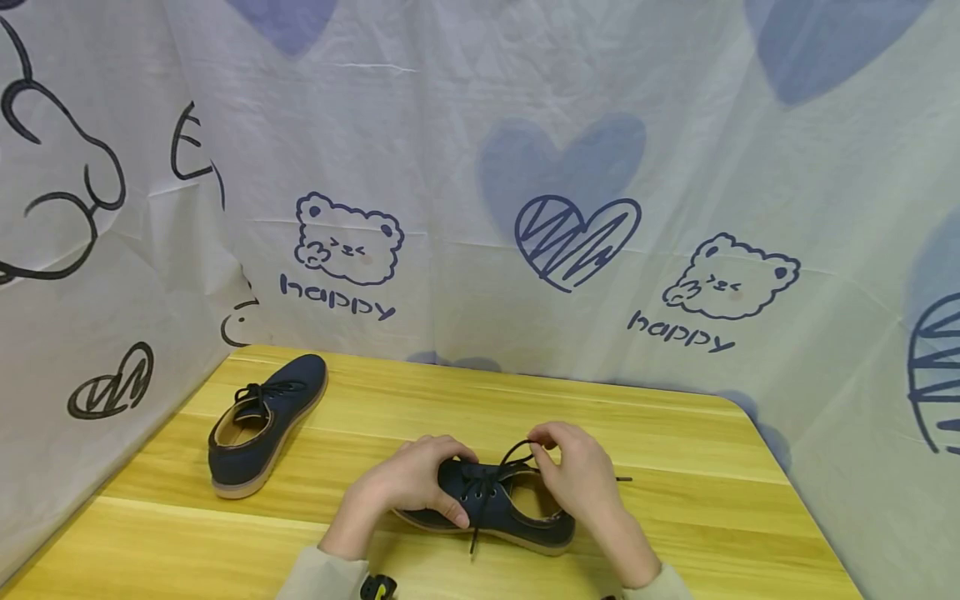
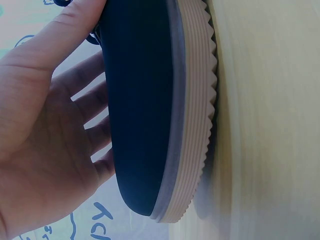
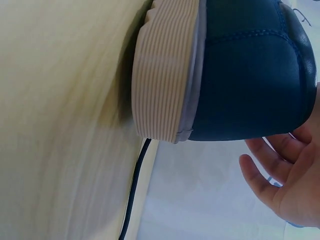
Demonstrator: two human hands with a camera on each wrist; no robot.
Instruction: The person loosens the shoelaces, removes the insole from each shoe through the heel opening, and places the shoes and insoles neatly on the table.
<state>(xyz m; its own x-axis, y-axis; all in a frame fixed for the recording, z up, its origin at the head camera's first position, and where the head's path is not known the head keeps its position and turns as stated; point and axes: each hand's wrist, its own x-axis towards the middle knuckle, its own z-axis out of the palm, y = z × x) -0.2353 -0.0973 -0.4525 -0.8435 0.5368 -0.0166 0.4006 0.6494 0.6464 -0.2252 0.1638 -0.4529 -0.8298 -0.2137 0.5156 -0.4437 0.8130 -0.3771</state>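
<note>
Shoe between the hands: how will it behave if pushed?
The shoe probably won't roll: it rests sole-down on the table. The sole has a toothed tread edge, so it may resist sliding. The lace looks thin and loops, so likely floppy.

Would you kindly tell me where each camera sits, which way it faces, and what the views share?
Head: on the person's head, facing forward and down at the table, held shoe, other shoe and cloth behind; left hand, right hand and sleeves show.
Left wrist: on that wrist, facing the held shoe's toe end up close; the left hand shows at the left.
Right wrist: on that wrist, facing the held shoe's heel; part of the right hand shows at lower right.
Shared: both wrist views show the held shoe, from opposite ends.
</note>
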